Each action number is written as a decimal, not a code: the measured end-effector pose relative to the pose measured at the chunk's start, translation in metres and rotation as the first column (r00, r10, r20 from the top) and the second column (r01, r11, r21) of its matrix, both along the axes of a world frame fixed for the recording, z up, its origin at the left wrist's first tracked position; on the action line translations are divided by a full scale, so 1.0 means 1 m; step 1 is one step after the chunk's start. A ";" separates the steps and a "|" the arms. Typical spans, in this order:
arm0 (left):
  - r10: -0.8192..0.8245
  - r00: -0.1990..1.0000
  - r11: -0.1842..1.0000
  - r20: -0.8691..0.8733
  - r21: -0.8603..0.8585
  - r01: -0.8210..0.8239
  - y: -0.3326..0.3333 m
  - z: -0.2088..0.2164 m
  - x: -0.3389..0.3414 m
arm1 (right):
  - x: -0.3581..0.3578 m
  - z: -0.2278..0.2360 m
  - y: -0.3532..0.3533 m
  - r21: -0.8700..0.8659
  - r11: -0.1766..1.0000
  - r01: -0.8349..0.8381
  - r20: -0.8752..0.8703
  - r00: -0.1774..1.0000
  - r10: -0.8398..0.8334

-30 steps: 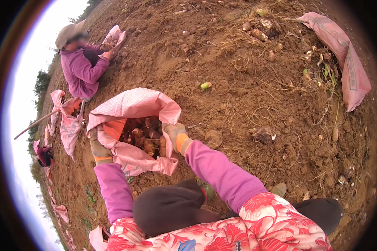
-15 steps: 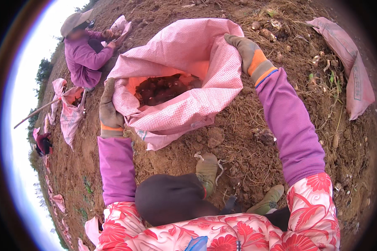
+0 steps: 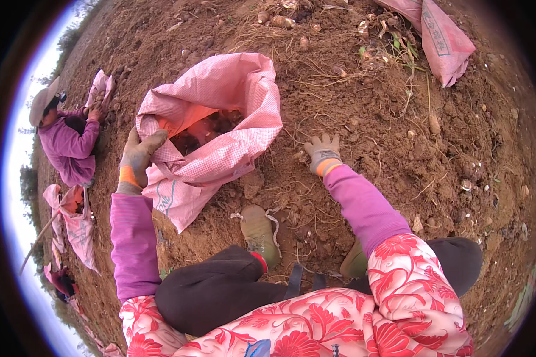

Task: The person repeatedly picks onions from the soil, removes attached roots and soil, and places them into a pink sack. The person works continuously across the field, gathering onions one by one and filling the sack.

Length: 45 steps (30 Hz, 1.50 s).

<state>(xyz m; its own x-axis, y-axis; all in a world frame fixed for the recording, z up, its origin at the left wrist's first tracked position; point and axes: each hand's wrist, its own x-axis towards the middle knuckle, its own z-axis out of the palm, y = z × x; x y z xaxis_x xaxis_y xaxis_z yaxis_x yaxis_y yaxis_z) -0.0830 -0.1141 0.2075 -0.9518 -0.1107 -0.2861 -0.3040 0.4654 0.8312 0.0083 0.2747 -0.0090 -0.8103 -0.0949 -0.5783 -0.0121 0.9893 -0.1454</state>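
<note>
A pink woven sack stands open on the brown soil, with dark tubers inside it. My left hand, in a dirty glove with an orange cuff, grips the sack's near left rim. My right hand, gloved the same way, rests spread on the bare soil just right of the sack and holds nothing. My bent knees and muddy shoe lie below the sack.
Another person in a purple top and hat crouches at the left beside a pink sack. More pink sacks lie at the lower left and upper right. Loose tubers and dry roots dot the soil.
My right hand has let go of the sack's rim and dropped onto the soil beside it. The sack has been set down and sits lower in view. My left hand still grips its rim.
</note>
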 end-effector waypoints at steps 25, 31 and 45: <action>-0.913 0.337 0.108 0.230 -0.660 0.744 0.190 0.027 0.095 | 0.004 0.076 0.351 0.115 0.882 0.456 -0.115 0.889 -0.444; -0.836 0.421 0.267 0.353 -0.409 0.873 0.248 0.000 0.126 | 0.087 -0.053 0.209 0.198 0.906 0.375 -0.298 0.903 -0.308; -0.788 0.422 0.441 0.448 -0.067 0.895 0.341 -0.117 0.152 | 0.038 -0.041 0.322 -0.074 0.716 0.695 -0.011 0.717 -0.697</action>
